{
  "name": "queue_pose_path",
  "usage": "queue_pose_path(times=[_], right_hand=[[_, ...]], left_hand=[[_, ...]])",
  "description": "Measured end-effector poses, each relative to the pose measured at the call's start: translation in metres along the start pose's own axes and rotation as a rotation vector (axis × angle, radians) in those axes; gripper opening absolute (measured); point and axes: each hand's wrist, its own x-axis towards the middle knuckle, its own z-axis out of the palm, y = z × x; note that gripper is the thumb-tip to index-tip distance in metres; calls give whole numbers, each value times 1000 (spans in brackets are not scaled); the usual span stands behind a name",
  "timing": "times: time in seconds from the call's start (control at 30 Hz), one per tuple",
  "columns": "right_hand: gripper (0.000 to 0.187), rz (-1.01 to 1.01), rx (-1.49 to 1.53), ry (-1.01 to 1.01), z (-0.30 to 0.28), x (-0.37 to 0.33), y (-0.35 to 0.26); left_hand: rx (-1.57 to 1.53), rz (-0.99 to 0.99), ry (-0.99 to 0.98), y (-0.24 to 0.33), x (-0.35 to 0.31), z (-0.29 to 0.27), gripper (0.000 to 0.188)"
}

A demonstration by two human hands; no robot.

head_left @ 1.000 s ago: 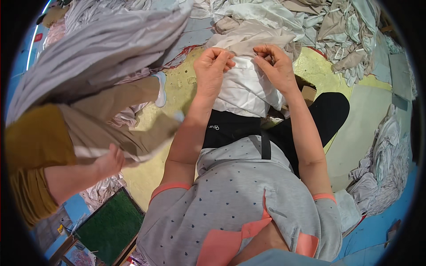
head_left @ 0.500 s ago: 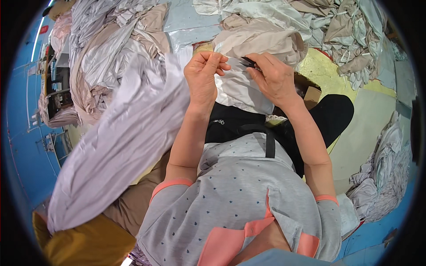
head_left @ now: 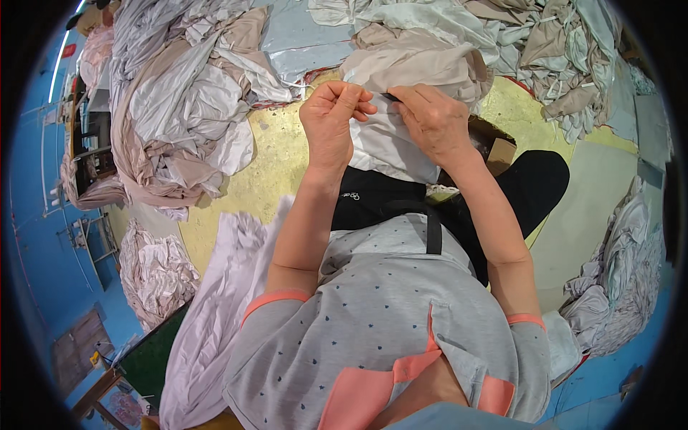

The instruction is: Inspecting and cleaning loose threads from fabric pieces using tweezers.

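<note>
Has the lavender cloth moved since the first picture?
Yes, downward in the picture: the lavender cloth was well above the green panel and now partly covers it.

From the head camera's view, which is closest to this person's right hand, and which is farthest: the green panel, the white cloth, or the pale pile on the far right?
From the right hand:
1. White cloth: just below, between the forearms.
2. Pale pile: far right.
3. Green panel: lower left.
</note>
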Motion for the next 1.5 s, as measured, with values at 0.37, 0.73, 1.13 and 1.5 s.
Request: queue_pose_path(times=[0.37,0.73,1.13,1.5], right_hand=[[27,429,349,262,-47,-33,41],[31,757,521,816,-103,-111,88],[30,750,586,572,-79,-101,86],[25,543,706,305,-26,-13,119]], left_hand=[[-24,-259,-381,6,-38,69,13],[1154,174,-763,-166,-48,182,12],[1537,425,-957,-151,-44,164,20],[1338,413,-238,-36,77,98,40]])
